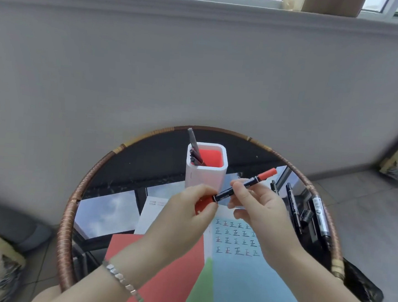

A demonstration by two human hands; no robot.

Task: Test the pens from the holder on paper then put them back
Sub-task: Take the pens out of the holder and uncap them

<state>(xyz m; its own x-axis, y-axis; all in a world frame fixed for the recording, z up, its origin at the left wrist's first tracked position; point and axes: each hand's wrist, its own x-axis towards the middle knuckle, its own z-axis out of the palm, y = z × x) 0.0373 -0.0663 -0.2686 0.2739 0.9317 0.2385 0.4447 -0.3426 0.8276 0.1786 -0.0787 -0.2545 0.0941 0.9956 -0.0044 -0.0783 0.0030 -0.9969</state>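
Just before the holder (204,177), above the paper (243,273), the marker (224,195) is held slanted, left hand (188,212) clamped on its near red cap (203,205), right hand (259,212) pinching the barrel: seemingly uncapping, which next calls for a straight pull apart.

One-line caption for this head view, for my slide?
The left hand and right hand grip a red-capped black marker above marked blue paper, before a white square pen holder.
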